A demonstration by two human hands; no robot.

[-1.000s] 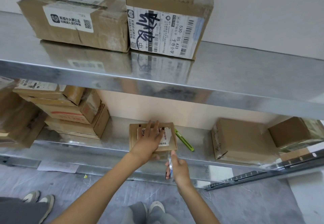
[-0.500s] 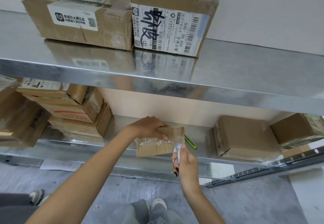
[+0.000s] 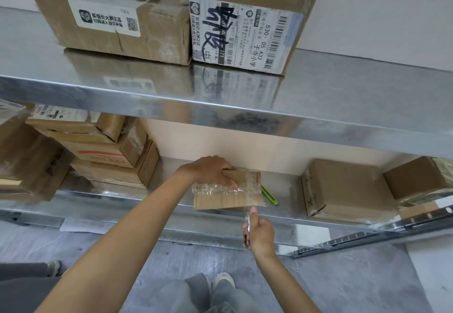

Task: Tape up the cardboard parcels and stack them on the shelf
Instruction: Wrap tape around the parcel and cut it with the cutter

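Note:
A small flat cardboard parcel [image 3: 228, 198] stands tilted on its edge at the front of the lower metal shelf [image 3: 117, 196]. Crinkled clear tape crosses its facing side. My left hand [image 3: 208, 169] grips its top left edge, thumb on the front face. Just below the parcel's right corner, my right hand [image 3: 259, 233] grips a thin bluish-white item [image 3: 248, 222], seemingly a tape roll seen edge-on. A strip of clear tape runs from the parcel's lower right corner down to it.
A green utility knife [image 3: 269, 195] lies on the shelf behind the parcel. Stacked boxes [image 3: 105, 156] fill the lower shelf's left; a brown box [image 3: 348, 190] and another [image 3: 416, 178] sit right. Two labelled boxes [image 3: 245, 23] stand on the upper shelf [image 3: 355, 97]. My feet [image 3: 223, 281] are below.
The parcel lay flat, label up, under my left hand; my left hand has lifted and turned it onto its edge. My right hand has moved slightly right, tape stretched to it.

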